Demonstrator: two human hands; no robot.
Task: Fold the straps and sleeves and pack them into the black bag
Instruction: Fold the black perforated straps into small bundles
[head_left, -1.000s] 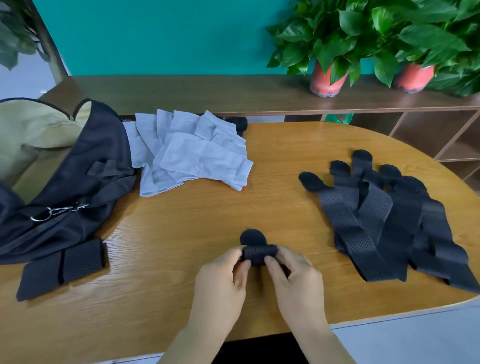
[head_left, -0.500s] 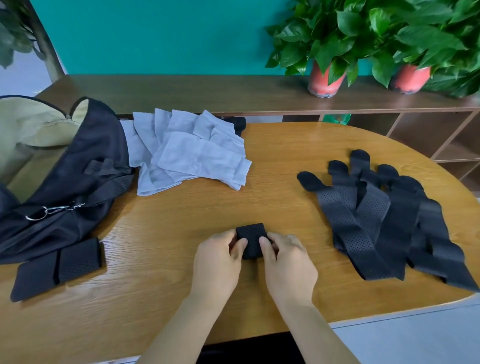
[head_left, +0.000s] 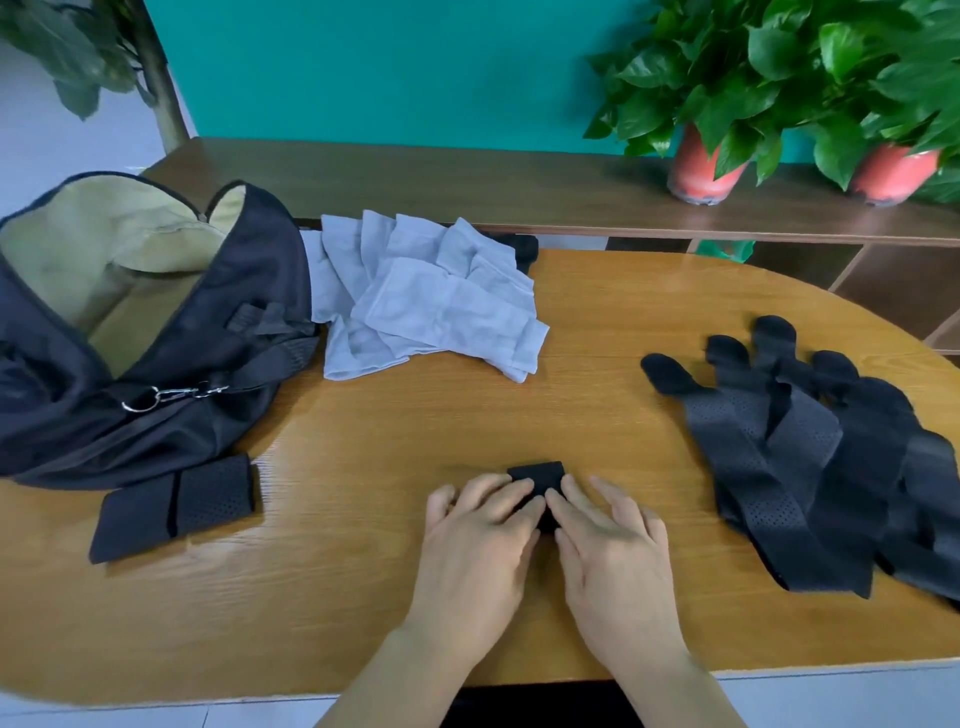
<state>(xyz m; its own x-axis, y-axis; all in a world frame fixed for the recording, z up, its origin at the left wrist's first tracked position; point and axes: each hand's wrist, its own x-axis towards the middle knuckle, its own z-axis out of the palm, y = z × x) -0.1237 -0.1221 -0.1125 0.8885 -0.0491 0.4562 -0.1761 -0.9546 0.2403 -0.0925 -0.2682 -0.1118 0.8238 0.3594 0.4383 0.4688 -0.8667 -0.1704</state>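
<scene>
- head view: left hand (head_left: 480, 540) and right hand (head_left: 610, 545) palm-down, side by side, fingers straight and slightly spread — pressing folded strap (head_left: 537, 480) flat on table (head_left: 363, 597), near centre
- black bag (head_left: 156, 364) open, far left
- grey sleeves (head_left: 431, 306) beside bag — loose straps (head_left: 810, 467) right

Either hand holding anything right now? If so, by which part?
Nothing is gripped. The left hand and right hand lie flat, their fingers pressing down on the folded black strap on the table.
</scene>
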